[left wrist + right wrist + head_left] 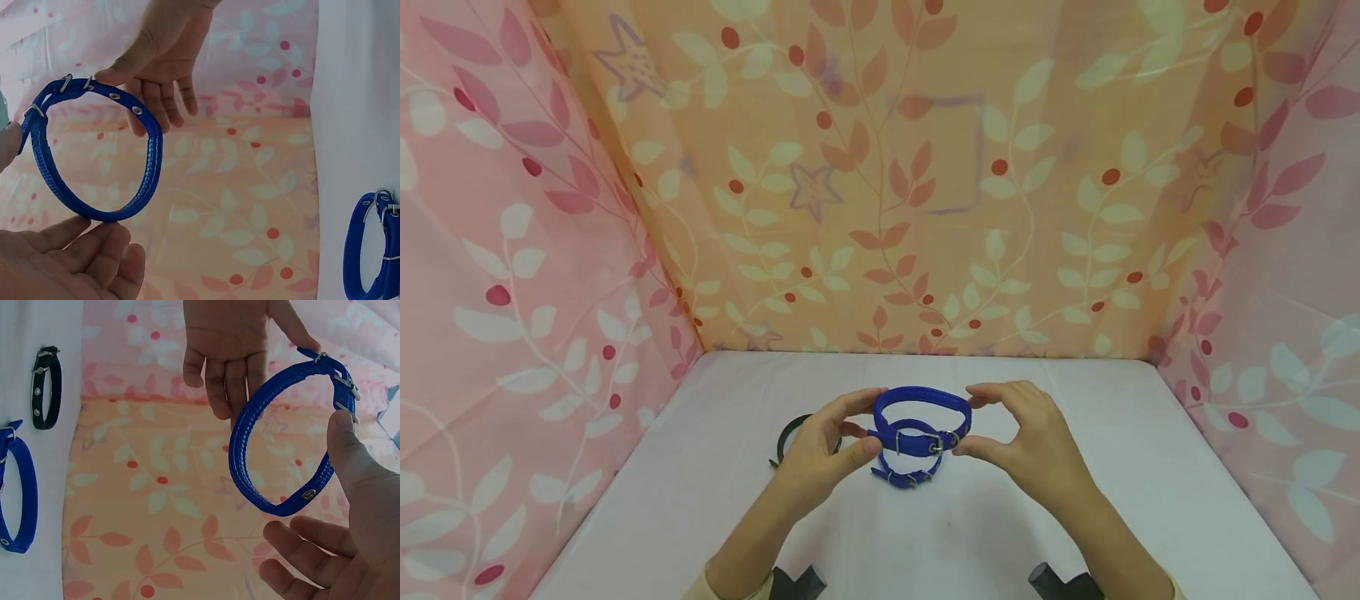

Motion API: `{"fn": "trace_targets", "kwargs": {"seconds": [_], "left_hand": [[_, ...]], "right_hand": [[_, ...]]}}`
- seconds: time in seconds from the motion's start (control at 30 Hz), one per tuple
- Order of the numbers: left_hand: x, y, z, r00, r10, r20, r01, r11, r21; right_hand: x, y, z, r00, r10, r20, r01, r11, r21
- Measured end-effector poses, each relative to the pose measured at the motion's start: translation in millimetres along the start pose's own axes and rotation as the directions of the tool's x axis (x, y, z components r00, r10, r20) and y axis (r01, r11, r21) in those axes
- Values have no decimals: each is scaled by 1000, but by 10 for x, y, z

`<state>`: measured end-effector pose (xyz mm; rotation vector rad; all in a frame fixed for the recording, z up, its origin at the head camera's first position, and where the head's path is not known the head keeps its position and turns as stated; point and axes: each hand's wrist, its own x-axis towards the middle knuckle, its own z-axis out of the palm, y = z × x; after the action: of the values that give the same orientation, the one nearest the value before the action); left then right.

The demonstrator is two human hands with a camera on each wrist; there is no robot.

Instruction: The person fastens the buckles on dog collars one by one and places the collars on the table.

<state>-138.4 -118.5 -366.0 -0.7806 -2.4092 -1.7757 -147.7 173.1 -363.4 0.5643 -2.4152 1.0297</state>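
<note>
Between both hands, held up over the table, is a buckled blue collar (917, 444) with metal eyelets and a silver buckle. My left hand (820, 462) pinches its left side, thumb at the front and fingers behind. My right hand (1037, 442) holds its right side, the thumb by the buckle. In the right wrist view the right thumb presses the band of the collar (240, 447) near its metal ring. A smaller-looking second blue collar (904, 479) stands on the table below, partly hidden by the held one.
Behind my left hand a black collar (785, 435) stands on the white table (655, 500), partly covered by the hand. Floral curtains (880, 167) enclose the table at the back and both sides. Dark devices (801, 582) show near the wrists.
</note>
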Motion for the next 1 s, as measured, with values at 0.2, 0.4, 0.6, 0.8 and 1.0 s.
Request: {"fn": "trace_targets", "kwargs": {"seconds": [0.2,0.4,0.6,0.8,1.0], "left_hand": [[-5,7,24,998,52,-18,-52,998,-17],[-16,42,39,995,97,-38,-97,995,-8],[-9,47,51,994,101,-51,-101,995,2],[5,25,66,994,85,-68,-86,996,2],[11,3,51,995,74,-67,-75,997,-6]], "right_hand": [[-5,-4,6,994,77,71,-82,995,56],[3,23,14,986,83,143,-103,984,143],[26,61,18,971,78,227,-136,957,255],[30,93,-9,964,34,263,-121,939,323],[54,148,-34,951,-64,303,-84,888,452]]}}
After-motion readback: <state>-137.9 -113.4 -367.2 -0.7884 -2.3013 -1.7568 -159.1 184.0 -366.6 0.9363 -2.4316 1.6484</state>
